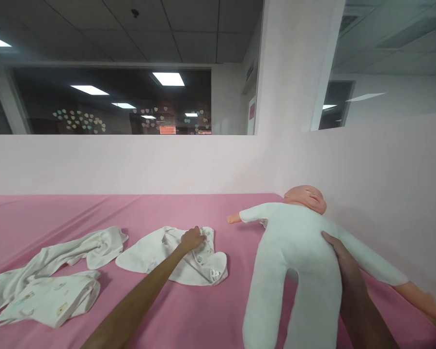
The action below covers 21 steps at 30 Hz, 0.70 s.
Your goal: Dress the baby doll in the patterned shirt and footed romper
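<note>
A baby doll (301, 242) with a bald head and a white cloth body lies face up on the right, arms spread and legs toward me. My right hand (343, 259) holds the side of its torso, thumb on the front and fingers hidden behind. Left of the doll, a white baby garment (148, 252) with small prints lies loosely spread. My left hand (193, 239) is closed on its upper edge, fingers bunched in the fabric. The garment's exact cut cannot be made out.
A pink sheet (189, 320) covers the surface. On the left lie a crumpled white cloth (65, 254) and a folded white printed cloth (51, 298). A pale wall (131, 165) with windows stands at the back, and another wall (392, 194) borders the right side.
</note>
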Each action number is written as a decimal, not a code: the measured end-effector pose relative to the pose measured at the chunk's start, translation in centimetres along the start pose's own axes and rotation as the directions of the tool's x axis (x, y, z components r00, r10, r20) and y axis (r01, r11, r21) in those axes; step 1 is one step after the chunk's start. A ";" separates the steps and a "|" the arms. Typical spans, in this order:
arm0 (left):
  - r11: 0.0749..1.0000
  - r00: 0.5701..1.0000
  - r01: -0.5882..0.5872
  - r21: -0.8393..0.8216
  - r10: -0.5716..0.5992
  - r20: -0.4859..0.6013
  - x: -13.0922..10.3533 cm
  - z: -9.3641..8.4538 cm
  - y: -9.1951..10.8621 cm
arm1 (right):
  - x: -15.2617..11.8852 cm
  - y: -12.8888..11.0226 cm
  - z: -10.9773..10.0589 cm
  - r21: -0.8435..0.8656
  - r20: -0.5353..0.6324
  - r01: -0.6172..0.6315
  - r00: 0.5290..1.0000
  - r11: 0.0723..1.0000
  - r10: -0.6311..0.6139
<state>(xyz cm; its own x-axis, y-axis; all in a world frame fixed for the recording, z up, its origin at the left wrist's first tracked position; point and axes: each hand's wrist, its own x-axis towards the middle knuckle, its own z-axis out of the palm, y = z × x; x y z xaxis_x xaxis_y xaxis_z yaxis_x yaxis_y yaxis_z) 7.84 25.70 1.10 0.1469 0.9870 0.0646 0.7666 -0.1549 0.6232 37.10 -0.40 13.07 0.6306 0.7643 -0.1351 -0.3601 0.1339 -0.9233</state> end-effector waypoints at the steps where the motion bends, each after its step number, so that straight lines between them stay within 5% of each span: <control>1: 0.998 1.000 -0.003 -0.057 0.003 -0.004 0.5 0.1 -0.1 | 0.1 0.1 -0.2 -0.024 0.012 0.018 1.000 1.000 -0.018; 5: 0.934 0.999 -0.039 -0.355 0.043 0.003 3.1 0.0 0.7 | 1.0 0.9 -1.2 -0.193 -0.001 0.068 0.998 0.979 -0.070; 11: 0.710 0.989 -0.147 -0.688 0.126 -0.081 4.9 0.7 3.8 | 2.5 1.9 -2.5 -0.307 0.003 0.119 0.992 0.944 -0.124; 17: 0.721 0.933 -0.174 -0.671 0.339 0.122 1.8 4.7 4.7 | 3.6 2.7 -3.4 -0.414 0.039 0.206 0.977 0.887 -0.209; 21: 0.807 0.919 -0.249 -0.535 0.372 0.134 1.6 4.8 4.1 | 4.3 3.6 -4.1 -0.492 0.078 0.282 0.956 0.824 -0.281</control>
<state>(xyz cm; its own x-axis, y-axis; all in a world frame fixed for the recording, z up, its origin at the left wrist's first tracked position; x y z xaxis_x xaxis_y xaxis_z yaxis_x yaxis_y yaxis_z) 14.22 26.49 0.01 0.5038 0.8433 0.1870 0.2478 -0.3485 0.9040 41.34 0.76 7.72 0.6505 0.7428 0.1585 0.2198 0.0157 -0.9754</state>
